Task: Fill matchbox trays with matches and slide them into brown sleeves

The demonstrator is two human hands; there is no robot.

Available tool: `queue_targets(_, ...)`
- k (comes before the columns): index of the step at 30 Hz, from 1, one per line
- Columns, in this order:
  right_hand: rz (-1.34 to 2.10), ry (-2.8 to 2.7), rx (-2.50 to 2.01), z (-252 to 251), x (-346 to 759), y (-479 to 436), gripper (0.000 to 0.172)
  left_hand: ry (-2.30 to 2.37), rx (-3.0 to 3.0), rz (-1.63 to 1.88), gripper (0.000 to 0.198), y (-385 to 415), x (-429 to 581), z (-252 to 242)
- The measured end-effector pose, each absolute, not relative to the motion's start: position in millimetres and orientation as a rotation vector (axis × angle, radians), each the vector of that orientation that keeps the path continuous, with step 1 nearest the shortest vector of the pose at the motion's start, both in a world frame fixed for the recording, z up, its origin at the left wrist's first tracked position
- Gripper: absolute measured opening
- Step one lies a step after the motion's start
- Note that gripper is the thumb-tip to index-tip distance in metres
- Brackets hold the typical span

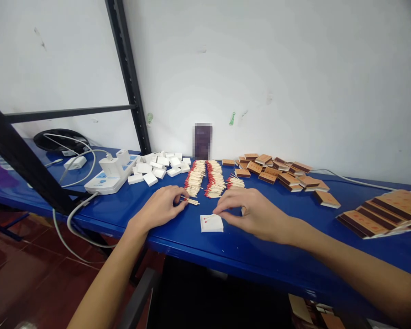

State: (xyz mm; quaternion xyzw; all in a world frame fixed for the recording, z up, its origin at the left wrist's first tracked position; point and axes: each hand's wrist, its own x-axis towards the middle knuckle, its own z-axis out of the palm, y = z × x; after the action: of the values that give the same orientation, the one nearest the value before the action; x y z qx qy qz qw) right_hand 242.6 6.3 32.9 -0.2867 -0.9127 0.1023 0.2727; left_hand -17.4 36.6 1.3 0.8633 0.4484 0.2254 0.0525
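My left hand (pixel 166 205) pinches a few matches (pixel 192 201), their red heads toward the fingers and pale ends pointing right. My right hand (pixel 248 211) is closed, thumb and fingertips together at the right side of a small white tray (pixel 212 227), on matches (pixel 208 217) whose red heads lie over the tray. The tray sits flat near the table's front edge. Behind the hands are two long rows of matches (pixel 196 179), (pixel 214 179) and a smaller pile (pixel 235 182) to their right.
White trays (pixel 159 163) are heaped at the back left, brown matchboxes (pixel 277 170) at the back right. Stacked boxes (pixel 383 212) stand at the far right. A power strip (pixel 106 181) with cables lies left, beside a black rack post (pixel 128 68).
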Motion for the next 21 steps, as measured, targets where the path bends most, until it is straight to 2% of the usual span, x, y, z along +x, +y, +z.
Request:
queue_targets(6, 0.308, -2.542, -0.835, 23, 241, 4, 0.016, 1.371, 2.624, 0.694, 0.013, 39, -17, 1)
queue_targets(9, 0.367, -2.528, -0.929, 31, 257, 17, 0.022, 1.373, 2.625, 0.688, 0.014, 39, -18, 0)
queue_targets(15, 0.028, -2.450, -1.313, 45, 290, 70, 0.024, 1.374, 2.624, 0.688, 0.016, 37, -18, 1)
queue_targets(21, -0.107, -2.527, -1.358, 37, 291, 96, 0.026, 1.382, 2.623, 0.662, 0.018, 37, -18, 2)
